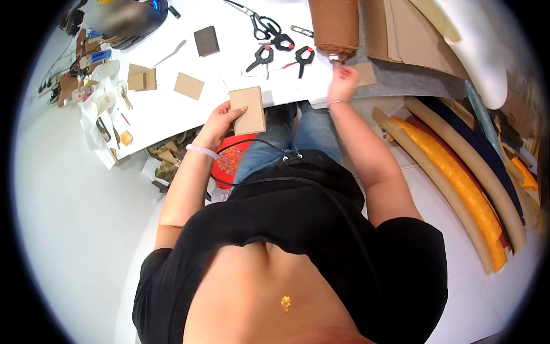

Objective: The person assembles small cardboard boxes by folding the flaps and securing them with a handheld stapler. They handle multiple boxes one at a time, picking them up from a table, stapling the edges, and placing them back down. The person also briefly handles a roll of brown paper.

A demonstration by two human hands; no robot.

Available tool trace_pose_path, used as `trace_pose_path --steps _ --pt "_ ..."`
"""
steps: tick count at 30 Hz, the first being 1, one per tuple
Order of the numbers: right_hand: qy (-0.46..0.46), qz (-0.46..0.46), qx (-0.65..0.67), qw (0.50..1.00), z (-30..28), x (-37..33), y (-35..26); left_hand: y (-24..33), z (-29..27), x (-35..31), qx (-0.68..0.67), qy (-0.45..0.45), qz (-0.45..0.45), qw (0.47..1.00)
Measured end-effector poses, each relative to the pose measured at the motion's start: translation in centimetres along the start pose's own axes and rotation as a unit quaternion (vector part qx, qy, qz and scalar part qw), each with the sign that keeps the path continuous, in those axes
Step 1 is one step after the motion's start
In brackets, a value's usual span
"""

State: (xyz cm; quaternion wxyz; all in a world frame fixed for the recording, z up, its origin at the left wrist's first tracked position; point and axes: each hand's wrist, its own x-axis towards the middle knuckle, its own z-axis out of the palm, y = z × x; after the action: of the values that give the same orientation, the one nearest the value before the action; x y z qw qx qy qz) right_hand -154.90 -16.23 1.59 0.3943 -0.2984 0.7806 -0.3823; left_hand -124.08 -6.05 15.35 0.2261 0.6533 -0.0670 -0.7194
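Note:
My left hand (220, 122) is closed on a tan rectangular cardboard piece (250, 113), thumb on top, at the table's near edge. My right hand (342, 83) is raised at the near end of a brown rolled material (334, 26). Its fingers are drawn together and slightly blurred; what they hold, if anything, I cannot make out. Just right of it lies another tan card piece (365, 74) on grey material. Left of my left hand, a separate tan card (189, 86) rests flat on the white table (220, 74).
Black spring clamps with red tips (262, 59) and black-handled scissors (264, 26) lie farther back. A dark block (207, 41) is left of them. Stacked card pieces (141, 78) and small tools occupy the left side. Long material rolls (452, 172) stand at right; a red bin (226, 163) is below.

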Motion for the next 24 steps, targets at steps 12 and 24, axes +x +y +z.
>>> trace_pose_path --steps 12,24 --pt "0.13 0.416 0.042 0.899 -3.3 8.0 1.6 5.9 5.4 -2.2 -0.014 -0.112 0.086 0.99" --pt "0.081 0.418 0.098 0.9 -2.3 11.7 4.2 8.2 7.4 -7.1 -0.032 -0.11 0.116 0.987"
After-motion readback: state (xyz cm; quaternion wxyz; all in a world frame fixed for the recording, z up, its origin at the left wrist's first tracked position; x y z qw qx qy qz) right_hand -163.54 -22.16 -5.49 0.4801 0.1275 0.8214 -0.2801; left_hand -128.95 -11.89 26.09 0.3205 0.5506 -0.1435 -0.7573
